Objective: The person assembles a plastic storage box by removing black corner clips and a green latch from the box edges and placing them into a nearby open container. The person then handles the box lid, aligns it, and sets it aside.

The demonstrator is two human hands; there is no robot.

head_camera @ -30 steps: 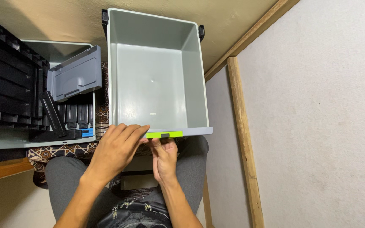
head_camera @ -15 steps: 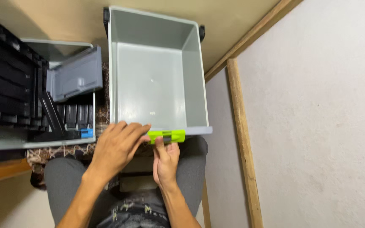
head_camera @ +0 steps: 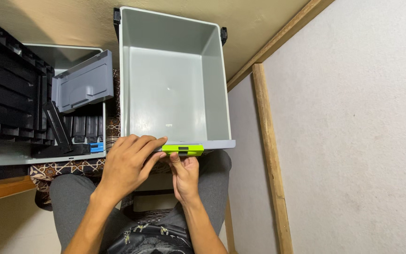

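Hands (head_camera: pixel 158 164) at green latch (head_camera: pixel 182 150) — grey bin (head_camera: pixel 172 80)

Head view, steeply downward, close over lap

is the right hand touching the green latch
Touching. The head view shows the right hand with its fingertips pressed against the underside of the green latch on the grey bin's near rim, with no gap between them.

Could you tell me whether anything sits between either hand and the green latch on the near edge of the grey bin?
Nothing visible does. The right hand touches the green latch from below, and the left hand rests on the grey bin rim beside it.
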